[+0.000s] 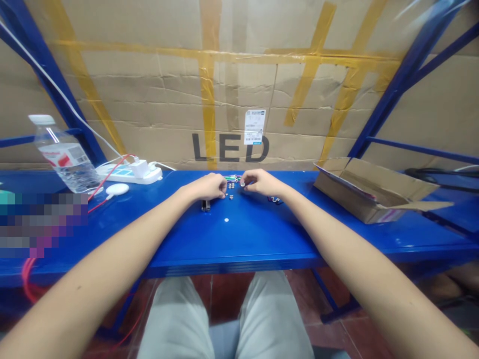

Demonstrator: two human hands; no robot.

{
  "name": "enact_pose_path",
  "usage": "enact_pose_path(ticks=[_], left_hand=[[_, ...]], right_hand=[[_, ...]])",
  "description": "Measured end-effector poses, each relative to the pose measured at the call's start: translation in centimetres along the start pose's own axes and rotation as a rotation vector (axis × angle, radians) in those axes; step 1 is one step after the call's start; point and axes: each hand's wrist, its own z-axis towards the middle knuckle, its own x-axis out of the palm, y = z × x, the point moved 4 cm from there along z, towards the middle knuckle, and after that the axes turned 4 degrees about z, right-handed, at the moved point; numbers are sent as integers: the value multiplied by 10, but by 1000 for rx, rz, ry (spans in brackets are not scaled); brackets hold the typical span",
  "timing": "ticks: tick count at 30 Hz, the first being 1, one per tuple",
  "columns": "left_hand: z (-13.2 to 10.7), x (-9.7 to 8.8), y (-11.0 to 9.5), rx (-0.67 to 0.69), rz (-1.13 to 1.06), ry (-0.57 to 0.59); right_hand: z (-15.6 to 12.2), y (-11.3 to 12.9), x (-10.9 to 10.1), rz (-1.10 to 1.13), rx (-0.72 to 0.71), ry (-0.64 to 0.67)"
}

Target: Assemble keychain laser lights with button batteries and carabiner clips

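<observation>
My right hand (261,182) pinches a small round pale disc (242,184) between thumb and fingertips, just above the blue table (239,244). Across from it, my left hand (212,187) is closed with the fingers curled; whatever is in them is too small to make out. Between the hands lie several tiny metallic pieces (231,186) and a row of thin green-and-silver parts (232,178). A pair of short dark cylinders (205,206) sits beneath my left wrist. Nearer to me lies a small white disc (226,220). Coloured wires (275,200) show partly behind my right forearm.
An open cardboard box (370,192) stands at the right. On the left are a plastic bottle (63,154), a white power strip (129,173), a round white charger (117,189) and red cables (98,205). Behind the table rises a large taped carton (164,109), between blue metal posts (402,85).
</observation>
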Motion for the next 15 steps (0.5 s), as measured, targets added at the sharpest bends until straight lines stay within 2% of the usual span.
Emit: enact_pose_path(ticks=[7, 10, 13, 15], left_hand=[[2, 0, -1, 64, -43, 79], [1, 1, -1, 87, -40, 58], [-1, -2, -6, 28, -36, 38], [-3, -8, -13, 20, -53, -27]], right_hand=[[0, -1, 1, -5, 6, 11], [0, -1, 1, -5, 2, 13], [0, -1, 1, 4, 3, 19], [0, -1, 1, 19, 9, 18]])
